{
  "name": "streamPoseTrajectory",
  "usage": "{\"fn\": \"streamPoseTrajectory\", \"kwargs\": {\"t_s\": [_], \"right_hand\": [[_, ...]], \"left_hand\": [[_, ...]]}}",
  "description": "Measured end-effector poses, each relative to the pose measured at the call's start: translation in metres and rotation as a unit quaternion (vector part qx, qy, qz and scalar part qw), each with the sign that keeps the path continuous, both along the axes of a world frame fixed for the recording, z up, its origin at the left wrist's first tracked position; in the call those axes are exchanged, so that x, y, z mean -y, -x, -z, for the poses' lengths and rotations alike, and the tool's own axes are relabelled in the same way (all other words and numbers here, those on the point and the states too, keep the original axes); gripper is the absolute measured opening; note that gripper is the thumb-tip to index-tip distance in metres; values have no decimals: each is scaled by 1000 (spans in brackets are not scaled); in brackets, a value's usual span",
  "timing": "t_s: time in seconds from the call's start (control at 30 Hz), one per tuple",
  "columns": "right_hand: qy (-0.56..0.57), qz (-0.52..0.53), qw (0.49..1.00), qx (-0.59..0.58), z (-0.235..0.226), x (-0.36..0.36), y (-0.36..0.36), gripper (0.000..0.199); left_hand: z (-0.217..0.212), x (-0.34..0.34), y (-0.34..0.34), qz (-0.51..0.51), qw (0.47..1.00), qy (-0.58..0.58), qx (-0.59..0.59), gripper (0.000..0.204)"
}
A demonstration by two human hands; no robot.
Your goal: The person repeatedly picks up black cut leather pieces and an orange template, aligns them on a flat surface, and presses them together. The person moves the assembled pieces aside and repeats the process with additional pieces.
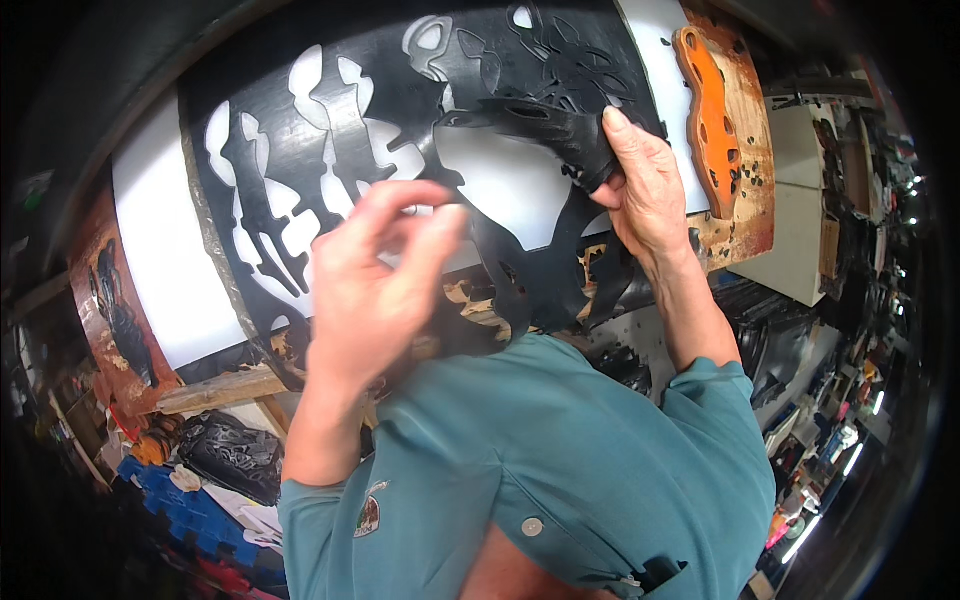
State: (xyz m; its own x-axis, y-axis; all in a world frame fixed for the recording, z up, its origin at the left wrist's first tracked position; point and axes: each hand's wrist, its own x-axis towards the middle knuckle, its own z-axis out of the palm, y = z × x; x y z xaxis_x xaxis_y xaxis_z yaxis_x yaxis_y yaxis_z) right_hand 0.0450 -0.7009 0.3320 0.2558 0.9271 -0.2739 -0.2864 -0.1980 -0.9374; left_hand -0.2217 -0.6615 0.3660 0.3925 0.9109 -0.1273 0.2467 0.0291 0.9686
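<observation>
Black, floppy cut-out rubber sheet (400, 110) drapes over the white bench (170, 250), right hand (645, 185) at two o'clock pinching its loose offcut to lift it, left hand (385, 275) released, fingers curled.

Worn on the head, looking steeply down over a teal shirt (560, 470) toward a white surface (170, 250) close ahead. Very near: both hands fill the middle, forearms entering from below. Wide fisheye, bending straight edges at the rim. Single view, so nothing shared with another.
</observation>
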Motion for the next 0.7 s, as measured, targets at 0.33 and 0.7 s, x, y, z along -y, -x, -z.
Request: {"fn": "streamPoseTrajectory", "kwargs": {"t_s": [0.33,0.7], "right_hand": [[-28,-14,997,-69,4,-2,24,41],[-15,12,1000,-21,19,1,29,41]], "left_hand": [[48,-18,-90,43,988,-131,-63,54],[94,-25,-89,-22,966,-259,11,28]]}}
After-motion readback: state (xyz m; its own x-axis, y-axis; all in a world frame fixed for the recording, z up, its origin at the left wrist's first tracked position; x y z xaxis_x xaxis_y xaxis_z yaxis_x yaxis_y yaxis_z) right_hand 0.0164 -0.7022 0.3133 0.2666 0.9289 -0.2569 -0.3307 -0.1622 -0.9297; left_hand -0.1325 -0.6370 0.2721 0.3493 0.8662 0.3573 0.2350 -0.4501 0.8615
